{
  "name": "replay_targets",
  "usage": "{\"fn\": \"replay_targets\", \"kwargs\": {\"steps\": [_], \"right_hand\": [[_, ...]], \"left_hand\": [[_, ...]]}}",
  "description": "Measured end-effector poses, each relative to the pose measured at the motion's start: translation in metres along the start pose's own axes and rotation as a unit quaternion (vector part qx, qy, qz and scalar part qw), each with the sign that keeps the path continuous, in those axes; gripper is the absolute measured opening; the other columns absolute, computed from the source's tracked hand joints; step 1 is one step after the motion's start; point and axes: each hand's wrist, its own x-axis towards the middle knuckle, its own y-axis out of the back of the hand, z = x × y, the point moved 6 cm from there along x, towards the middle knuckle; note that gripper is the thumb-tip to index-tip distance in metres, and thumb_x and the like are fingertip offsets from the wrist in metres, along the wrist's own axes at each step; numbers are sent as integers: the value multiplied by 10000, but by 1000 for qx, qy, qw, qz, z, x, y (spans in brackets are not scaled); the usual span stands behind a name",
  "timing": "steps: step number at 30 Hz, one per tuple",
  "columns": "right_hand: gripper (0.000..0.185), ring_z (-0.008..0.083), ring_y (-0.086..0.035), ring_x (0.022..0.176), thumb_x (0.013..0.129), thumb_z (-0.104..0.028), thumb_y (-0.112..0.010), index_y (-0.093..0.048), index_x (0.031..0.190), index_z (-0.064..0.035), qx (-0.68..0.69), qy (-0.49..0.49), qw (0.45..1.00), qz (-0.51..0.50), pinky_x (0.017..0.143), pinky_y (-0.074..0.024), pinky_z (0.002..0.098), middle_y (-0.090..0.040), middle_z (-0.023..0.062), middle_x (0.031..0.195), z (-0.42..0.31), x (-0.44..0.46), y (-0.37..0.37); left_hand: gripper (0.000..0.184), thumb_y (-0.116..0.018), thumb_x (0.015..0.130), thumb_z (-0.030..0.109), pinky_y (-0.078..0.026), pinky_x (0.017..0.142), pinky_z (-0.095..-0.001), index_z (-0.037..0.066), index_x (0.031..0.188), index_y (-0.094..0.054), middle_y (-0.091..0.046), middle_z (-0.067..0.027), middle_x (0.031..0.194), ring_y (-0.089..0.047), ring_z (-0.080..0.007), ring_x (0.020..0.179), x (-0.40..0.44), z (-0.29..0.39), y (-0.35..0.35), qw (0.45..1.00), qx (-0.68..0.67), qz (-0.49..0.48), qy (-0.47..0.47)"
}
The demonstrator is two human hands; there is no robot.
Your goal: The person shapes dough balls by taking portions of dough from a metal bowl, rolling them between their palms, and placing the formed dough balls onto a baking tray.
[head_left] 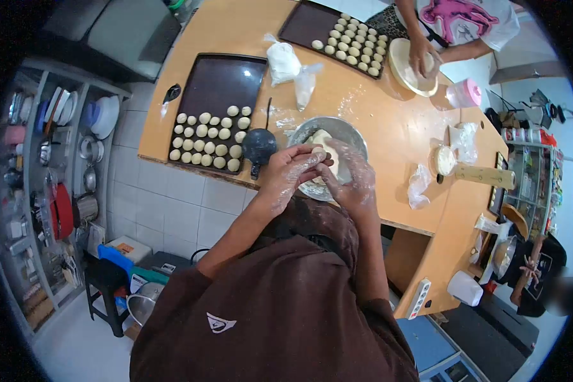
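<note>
Both my hands are dusted with flour and meet over a metal bowl (358, 135). Between the fingertips of my left hand (291, 173) and my right hand (354, 175) is a small piece of dough (319, 151), partly covered by the fingers. My right hand curves around it from the other side. Behind my hands, a larger mass of dough (319, 137) lies in the bowl, half hidden. To the left, a round black object (259, 146) with a handle is on the table. Beyond it, a dark tray (226, 79) bears rows of dough balls (202, 130).
Bags of white powder (282, 62) lie past the bowl. Another dark tray (305, 25) of dough balls is at the far side, where another person's hands (421, 58) work in a bowl (398, 54). A pink-lidded container (463, 93) and rolling pin (487, 176) are at right.
</note>
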Motion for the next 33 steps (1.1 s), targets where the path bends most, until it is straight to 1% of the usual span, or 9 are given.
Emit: {"fn": "replay_targets", "kwargs": {"steps": [4, 5, 8, 10, 13, 19, 26, 27, 33], "right_hand": [[398, 302, -651, 1055, 828, -86, -726, -614, 1205, -25, -24, -14, 999, 28, 917, -507, 399, -676, 165, 1127, 2, 1, 2], [392, 305, -651, 1057, 829, -83, -724, -615, 1201, -24, -17, -16, 999, 34, 918, -507, 399, -676, 166, 1128, 5, 0, 4], [375, 312, -651, 1062, 833, -74, -718, -619, 1191, -25, -11, -32, 999, 40, 917, -508, 403, -675, 169, 1129, 18, -10, 8], [365, 315, -651, 1066, 835, -67, -714, -621, 1185, -28, -22, -50, 998, 32, 914, -508, 409, -675, 171, 1126, 28, -20, 8], [340, 327, -649, 1065, 849, -81, -705, -624, 1176, -33, -8, -97, 995, 5, 910, -508, 417, -674, 176, 1122, 33, -34, 3], [286, 361, -655, 1020, 877, -105, -681, -634, 1152, -42, -55, -80, 995, -31, 886, -512, 428, -669, 199, 1103, 44, -60, -5], [247, 309, -668, 1017, 866, -80, -684, -658, 1102, -12, -65, -117, 991, -23, 885, -514, 397, -686, 166, 1088, 50, -64, 2], [246, 310, -668, 1012, 866, -78, -683, -656, 1102, -13, -66, -115, 991, -25, 881, -515, 398, -685, 167, 1087, 51, -64, 3], [254, 360, -638, 1047, 896, -138, -667, -643, 1120, -22, -65, -143, 986, -55, 898, -502, 427, -661, 205, 1116, 63, -78, -4]], "left_hand": [[285, -621, 929, 94, -560, 830, -301, -45, 1172, -564, -674, -143, 1045, -691, -210, 922, -10, 44, 18, 984, 109, 45, -135], [279, -635, 905, 36, -547, 758, -269, -62, 1155, -559, -678, -129, 982, -677, -160, 859, -14, 63, 24, 977, 103, 66, -172], [205, -675, 875, 39, -524, 705, -246, -20, 1065, -625, -688, -83, 897, -653, -129, 792, -15, 114, 70, 933, 189, 148, -269], [173, -708, 853, 60, -508, 681, -241, -9, 1001, -651, -686, -64, 846, -632, -101, 753, 6, 125, 130, 896, 267, 216, -280], [215, -707, 869, 135, -538, 715, -279, 3, 1030, -653, -699, -102, 908, -682, -162, 804, 29, 132, 187, 793, 488, 264, -253], [270, -746, 779, 212, -507, 760, -441, 60, 987, -665, -661, -196, 872, -634, -367, 846, 69, 138, 213, 612, 720, 233, -230], [268, -704, 801, 228, -482, 812, -470, 47, 989, -645, -641, -172, 908, -608, -362, 926, 90, 118, 224, 521, 816, 154, -199], [240, -707, 764, 208, -477, 816, -450, 66, 945, -637, -654, -124, 936, -599, -315, 972, 90, 115, 224, 503, 826, 157, -199], [263, -701, 772, 202, -480, 829, -462, 60, 985, -643, -645, -117, 968, -592, -314, 999, 94, 110, 233, 503, 819, 170, -218]]}}
